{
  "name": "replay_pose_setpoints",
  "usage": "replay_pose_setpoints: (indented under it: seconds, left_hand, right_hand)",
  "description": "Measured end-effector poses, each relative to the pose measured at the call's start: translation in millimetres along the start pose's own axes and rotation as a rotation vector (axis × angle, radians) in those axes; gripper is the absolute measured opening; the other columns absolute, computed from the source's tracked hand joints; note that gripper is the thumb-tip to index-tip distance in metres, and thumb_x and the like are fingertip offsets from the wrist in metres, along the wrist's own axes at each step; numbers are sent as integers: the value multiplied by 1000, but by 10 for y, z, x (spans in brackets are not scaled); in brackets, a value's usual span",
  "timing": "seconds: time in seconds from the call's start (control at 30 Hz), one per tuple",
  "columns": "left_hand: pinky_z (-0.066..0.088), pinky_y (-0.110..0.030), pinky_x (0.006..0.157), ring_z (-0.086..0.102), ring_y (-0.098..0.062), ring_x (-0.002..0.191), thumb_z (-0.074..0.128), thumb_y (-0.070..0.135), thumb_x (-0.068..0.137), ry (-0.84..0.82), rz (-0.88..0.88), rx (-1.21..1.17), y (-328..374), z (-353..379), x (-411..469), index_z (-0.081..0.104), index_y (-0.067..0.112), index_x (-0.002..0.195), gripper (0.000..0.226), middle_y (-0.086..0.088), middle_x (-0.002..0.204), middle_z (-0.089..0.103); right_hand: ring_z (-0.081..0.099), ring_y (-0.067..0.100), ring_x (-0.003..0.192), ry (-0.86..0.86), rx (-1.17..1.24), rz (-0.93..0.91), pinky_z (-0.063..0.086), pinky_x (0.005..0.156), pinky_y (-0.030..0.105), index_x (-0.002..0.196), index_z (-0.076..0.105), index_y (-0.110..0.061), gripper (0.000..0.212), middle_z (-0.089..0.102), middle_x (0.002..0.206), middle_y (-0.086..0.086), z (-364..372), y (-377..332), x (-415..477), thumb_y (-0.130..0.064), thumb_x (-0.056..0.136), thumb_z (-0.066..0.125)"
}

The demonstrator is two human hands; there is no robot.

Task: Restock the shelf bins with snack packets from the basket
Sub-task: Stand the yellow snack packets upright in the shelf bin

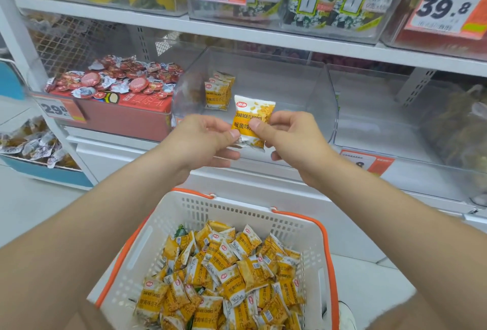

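Presently, one yellow snack packet [251,121] stood upright, long axis near vertical, logo end up; left hand [208,140] and right hand [290,137] each pinched its lower half.

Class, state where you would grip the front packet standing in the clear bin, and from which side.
I'd pinch the front packet by its crimped top edge, from above: it stands upright with others close behind, and the clear bin walls in its sides.

Packet [251,118] print partly under left grip [208,140] and right grip [292,140]. Price tag [369,159] right of right grip half hidden. Basket [210,213] below: cropped.
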State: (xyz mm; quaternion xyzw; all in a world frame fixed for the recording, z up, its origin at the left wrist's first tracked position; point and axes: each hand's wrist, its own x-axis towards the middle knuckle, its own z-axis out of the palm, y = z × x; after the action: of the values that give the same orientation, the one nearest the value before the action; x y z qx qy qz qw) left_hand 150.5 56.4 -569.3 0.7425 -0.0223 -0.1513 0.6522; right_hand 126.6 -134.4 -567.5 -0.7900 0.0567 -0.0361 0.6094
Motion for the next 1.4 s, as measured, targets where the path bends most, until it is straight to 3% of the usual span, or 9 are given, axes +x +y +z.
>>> replay_pose_setpoints:
  seconds: [0.13, 0.3, 0.43, 0.6, 0.7, 0.87, 1.13, 1.23, 1.4]
  left_hand:
    - [54, -33, 79, 70, -14, 87, 65, 40, 101, 208, 359, 719, 121, -275, 200, 73, 24, 99, 17, 7, 91, 75]
    - [55, -39, 83, 67, -23, 90, 69, 40, 92, 243, 475, 1093, 155, -573, 483, 72, 29, 96, 13, 7, 94, 73]
    - [49, -44, 89, 50, -28, 92, 67, 37, 89, 261, 536, 1203, 142, -683, 691, 74, 28, 91, 11, 2, 89, 59]
    - [42, -46, 96, 41, -35, 111, 63, 23, 87, 429, 583, 1229, 178, -625, 877, 70, 18, 107, 22, -11, 117, 45]
    - [41, -52, 101, 42, -42, 122, 59, 16, 88, 381, 475, 1231, 122, -574, 987, 56, 10, 128, 41, -19, 139, 39]
    - [34, -46, 95, 44, -46, 114, 57, 7, 85, 377, 427, 1164, 124, -489, 1088, 44, 2, 129, 46, -22, 137, 36]
    - [27, -38, 101, 35, -39, 130, 60, 3, 94, 369, 373, 1313, 141, -513, 1067, 51, -2, 127, 34, -21, 148, 37]
    - [24, -38, 102, 33, -40, 132, 58, 3, 94, 343, 347, 1315, 159, -493, 1046, 53, -3, 124, 31, -21, 152, 34]
    - [28, -44, 108, 36, -46, 132, 53, 12, 97, 335, 348, 1220, 154, -510, 1086, 55, -1, 125, 31, -26, 153, 27]
  right_hand:
    - [64, 7, 60, 215, -117, -193, 55, 61, 33, 86, 73, -18, 21, 73, 69, -3, 130, -60, 320, -37, 89, 80]
    - [70, 17, 81, 250, -387, -274, 56, 83, 38, 90, 71, -22, 17, 73, 77, -8, 308, -20, 896, -36, 86, 79]
    - [67, 21, 83, 119, -530, -112, 53, 70, 33, 84, 71, -10, 27, 73, 78, 5, 454, 68, 1312, -35, 85, 82]
    - [75, 21, 79, -9, -602, 38, 64, 76, 43, 82, 75, -9, 27, 77, 77, 6, 681, 145, 1794, -32, 73, 87]
    - [76, 21, 82, -53, -683, 30, 65, 79, 41, 88, 76, -15, 29, 78, 84, 4, 792, 94, 2036, -35, 70, 87]
    - [74, 16, 82, -12, -780, 49, 59, 69, 24, 92, 71, -18, 29, 75, 89, 0, 983, 2, 2342, -30, 71, 87]
    - [75, 25, 68, 126, -756, 79, 65, 62, 37, 92, 67, -17, 40, 72, 86, 3, 1058, 49, 2374, -32, 61, 89]
    - [72, 22, 49, 23, -800, 75, 64, 54, 40, 93, 68, -18, 24, 73, 80, 3, 1030, 95, 2320, -34, 77, 76]
    - [73, 22, 53, -169, -810, -5, 62, 48, 37, 107, 67, -19, 32, 73, 91, 8, 1058, 183, 2308, -34, 79, 67]
